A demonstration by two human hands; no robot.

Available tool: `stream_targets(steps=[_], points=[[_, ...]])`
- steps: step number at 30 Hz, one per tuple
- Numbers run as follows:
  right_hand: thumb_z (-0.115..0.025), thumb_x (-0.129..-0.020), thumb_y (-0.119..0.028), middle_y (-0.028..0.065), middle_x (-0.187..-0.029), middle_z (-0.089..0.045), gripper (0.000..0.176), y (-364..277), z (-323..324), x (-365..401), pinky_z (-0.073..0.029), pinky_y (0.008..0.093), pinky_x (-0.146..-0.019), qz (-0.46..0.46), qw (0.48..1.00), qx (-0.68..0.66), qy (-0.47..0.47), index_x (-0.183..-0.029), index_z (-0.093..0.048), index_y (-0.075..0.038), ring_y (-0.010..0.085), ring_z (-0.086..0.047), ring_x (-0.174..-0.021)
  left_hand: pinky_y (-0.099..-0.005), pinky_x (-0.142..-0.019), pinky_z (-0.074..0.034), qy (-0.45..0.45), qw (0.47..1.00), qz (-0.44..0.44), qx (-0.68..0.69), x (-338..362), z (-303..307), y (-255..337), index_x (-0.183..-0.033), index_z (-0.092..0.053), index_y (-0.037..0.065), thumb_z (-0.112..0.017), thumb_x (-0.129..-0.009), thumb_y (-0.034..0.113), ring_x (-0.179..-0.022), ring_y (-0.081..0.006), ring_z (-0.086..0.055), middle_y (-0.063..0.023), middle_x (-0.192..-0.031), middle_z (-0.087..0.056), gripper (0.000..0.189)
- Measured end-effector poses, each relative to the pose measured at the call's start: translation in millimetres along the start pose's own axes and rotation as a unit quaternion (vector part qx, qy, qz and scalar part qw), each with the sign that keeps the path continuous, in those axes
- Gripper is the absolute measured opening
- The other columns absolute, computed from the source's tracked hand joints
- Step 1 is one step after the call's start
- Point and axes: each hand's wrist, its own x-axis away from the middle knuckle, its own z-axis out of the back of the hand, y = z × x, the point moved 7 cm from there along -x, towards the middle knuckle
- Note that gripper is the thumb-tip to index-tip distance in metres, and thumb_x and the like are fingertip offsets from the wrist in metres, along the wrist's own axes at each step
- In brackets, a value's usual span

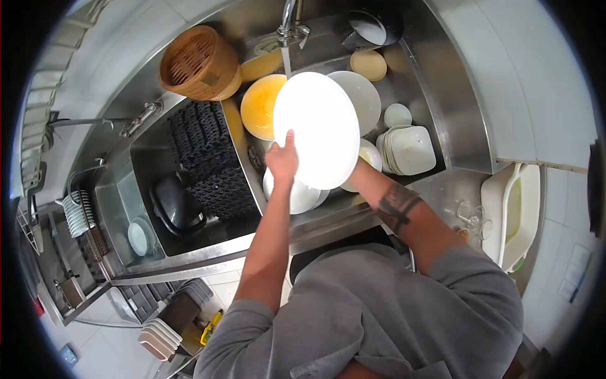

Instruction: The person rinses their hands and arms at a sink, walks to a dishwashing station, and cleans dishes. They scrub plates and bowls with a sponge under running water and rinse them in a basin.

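Note:
A large white oval plate [317, 123] is held tilted over the sink, its top edge near the running tap [290, 25]. My left hand [283, 158] grips its left rim, thumb on the face and fingers behind. My right hand is hidden behind the plate; only the forearm [379, 186] shows at its lower right. Behind the plate sit a yellow-orange bowl [259, 107], a large whitish bowl [365, 98] and more white dishes [290, 194].
Square white dishes [416, 150] stack on the right, below a dark pan [365, 31]. A bamboo steamer [199, 63] stands on the left divider, above black mats [202, 151]. Glasses [473, 218] and a white tub [495, 215] stand right. Stacked plates [78, 215] are far left.

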Motion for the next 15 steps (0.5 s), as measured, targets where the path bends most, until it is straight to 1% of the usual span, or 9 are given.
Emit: stream_targets(steps=[1, 3, 6, 7, 8, 9, 12, 14, 15], points=[[-0.053, -0.104, -0.039, 0.0090, -0.135, -0.061, 0.051, 4.9, 8.6, 1.7, -0.053, 0.0391, -0.100, -0.022, 1.000, -0.007, 0.012, -0.144, -0.051, -0.006, 0.0241, -0.059, -0.122, -0.0387, -0.067, -0.051, 0.010, 0.999, -0.032, 0.006, -15.9, -2.6, -12.4, -0.097, -0.067, -0.010, -0.072, -0.096, 0.035, -0.065, -0.0190, -0.059, -0.0121, -0.082, -0.071, 0.045], [-0.058, -0.102, -0.044, 0.0089, -0.135, -0.061, 0.057, -65.7, -39.7, 26.8, -0.053, 0.0406, -0.099, -0.060, 0.979, -0.194, 0.032, -0.144, -0.051, -0.007, 0.0247, -0.058, -0.123, -0.0393, -0.071, -0.051, 0.002, 0.959, -0.099, 0.267, -15.8, 1.0, -2.3, -0.094, -0.067, -0.010, -0.068, -0.098, 0.025, -0.068, -0.0244, -0.062, -0.0178, -0.076, -0.068, 0.035], [-0.070, -0.094, -0.034, 0.0119, -0.133, -0.062, 0.062, -128.2, 16.2, 9.8, -0.053, 0.0442, -0.100, -0.062, 0.986, -0.085, 0.128, -0.144, -0.050, -0.003, 0.0260, -0.060, -0.121, -0.0438, -0.079, -0.052, -0.013, 0.968, -0.168, 0.187, -39.7, -45.4, -9.1, -0.110, -0.060, -0.011, -0.063, -0.098, 0.012, -0.079, -0.0372, -0.066, -0.0249, -0.091, -0.070, 0.027], [-0.074, -0.089, -0.029, 0.0142, -0.134, -0.061, 0.067, -144.5, 48.4, -1.7, -0.051, 0.0441, -0.102, -0.061, 0.969, 0.117, 0.209, -0.144, -0.050, 0.000, 0.0262, -0.061, -0.120, -0.0453, -0.082, -0.052, 0.017, 0.964, -0.232, 0.127, -39.7, -57.8, 5.8, -0.116, -0.056, -0.012, -0.061, -0.097, 0.009, -0.085, -0.0415, -0.068, -0.0279, -0.098, -0.070, 0.029], [-0.079, -0.084, -0.025, 0.0164, -0.134, -0.061, 0.072, -163.8, 80.0, -12.0, -0.049, 0.0441, -0.104, -0.054, 0.906, 0.313, 0.281, -0.143, -0.050, 0.002, 0.0263, -0.061, -0.120, -0.0464, -0.084, -0.052, -0.023, 0.976, -0.202, 0.084, -49.9, -78.6, 10.3, -0.120, -0.052, -0.012, -0.060, -0.096, 0.009, -0.091, -0.0446, -0.067, -0.0302, -0.101, -0.069, 0.032], [-0.079, -0.084, -0.025, 0.0164, -0.134, -0.061, 0.072, -171.2, 106.7, -27.8, -0.049, 0.0441, -0.104, -0.056, 0.905, 0.317, 0.277, -0.143, -0.050, 0.002, 0.0263, -0.061, -0.120, -0.0476, -0.087, -0.052, -0.065, 0.982, -0.170, 0.040, -58.3, -97.9, 14.3, -0.123, -0.048, -0.012, -0.059, -0.096, 0.009, -0.098, -0.0476, -0.067, -0.0325, -0.105, -0.067, 0.036], [-0.082, -0.076, -0.020, 0.0225, -0.135, -0.060, 0.082, -197.1, 178.7, -59.9, -0.048, 0.0412, -0.104, -0.013, 0.797, 0.522, 0.303, -0.144, -0.046, 0.007, 0.0300, -0.065, -0.116, -0.0504, -0.090, -0.052, -0.110, 0.983, -0.134, -0.058, -73.0, -140.2, 21.0, -0.118, -0.049, -0.011, -0.062, -0.096, 0.021, -0.103, -0.0498, -0.065, -0.0337, -0.107, -0.067, 0.041], [-0.085, -0.074, -0.026, 0.0261, -0.135, -0.061, 0.088, -206.0, 202.1, -72.9, -0.049, 0.0401, -0.102, 0.008, 0.685, 0.653, 0.322, -0.145, -0.044, 0.008, 0.0346, -0.065, -0.117, -0.0512, -0.093, -0.052, -0.142, 0.970, -0.127, -0.148, -82.7, -161.9, 13.0, -0.115, -0.052, -0.010, -0.062, -0.097, 0.034, -0.104, -0.0479, -0.066, -0.0331, -0.109, -0.067, 0.048], [-0.085, -0.074, -0.026, 0.0261, -0.135, -0.061, 0.088, -204.7, 204.7, -77.7, -0.049, 0.0401, -0.102, 0.004, 0.687, 0.653, 0.319, -0.145, -0.044, 0.008, 0.0346, -0.065, -0.117, -0.0512, -0.093, -0.052, -0.142, 0.971, -0.123, -0.149, -82.8, -162.2, 15.6, -0.115, -0.052, -0.010, -0.062, -0.097, 0.034, -0.104, -0.0479, -0.066, -0.0331, -0.109, -0.067, 0.048]])
